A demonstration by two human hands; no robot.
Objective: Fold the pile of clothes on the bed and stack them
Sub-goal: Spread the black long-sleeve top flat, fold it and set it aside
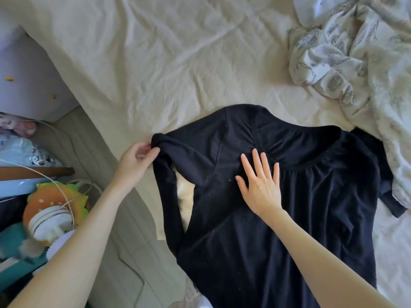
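Head view looks down on a bed covered by a creased cream sheet, which fills most of the frame. Across its lower right lies the garment in hand, a black long-sleeved top, spread flat with its gathered round neckline toward the far side and its hem running out of the bottom edge. At the upper right sits a rumpled heap of white fabric with a grey printed pattern, touching the top's far shoulder; whether it is bedding or more clothes I cannot tell. Off the bed's left edge there is clutter on the floor: a burger-shaped plush toy, a white cord, a pale cabinet.

The right hand lies spread and flat on the chest of the top just below the neckline, fingers straight, pressing the cloth down. The left hand pinches the bend of the near sleeve between thumb and fingertips, at the edge of the bed, where the sleeve doubles back and hangs toward the hem.

The top looks like a thin, soft knit: light, limp, with no stiffness of its own, so it should drape wherever it is not supported and slide a little on the sheet. Holding it at seams, shoulder, cuff or hem, with one palm anchoring the body, seems the sound way to fold the sleeve inward.

No brand, label or legible writing is visible anywhere.
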